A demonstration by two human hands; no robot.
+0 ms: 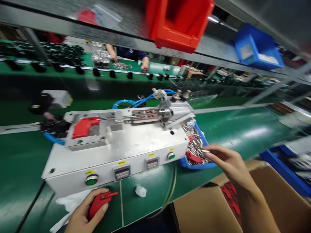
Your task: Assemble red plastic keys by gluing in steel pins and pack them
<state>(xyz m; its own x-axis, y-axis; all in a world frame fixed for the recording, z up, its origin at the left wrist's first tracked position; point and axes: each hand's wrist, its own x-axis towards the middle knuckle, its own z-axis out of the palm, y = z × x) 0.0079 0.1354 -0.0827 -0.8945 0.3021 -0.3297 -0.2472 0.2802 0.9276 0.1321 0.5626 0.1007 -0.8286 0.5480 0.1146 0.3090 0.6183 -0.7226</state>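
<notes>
My left hand (81,215) is closed around a red plastic part (100,200) at the near edge of the green bench, just below the white machine (116,152). My right hand (224,158) reaches into a blue tray (194,165) of silver metal pieces and red parts at the machine's right end, fingers pinched on a thin silver piece (206,150). Another red part (84,127) sits in the fixture on top of the machine.
An open cardboard box (206,207) with red parts stands at the near right. A small white cap (141,191) lies on the bench. Red (179,22) and blue (257,48) bins hang overhead. Another person's hands (145,67) work at the far bench. Blue tray (286,171) at right.
</notes>
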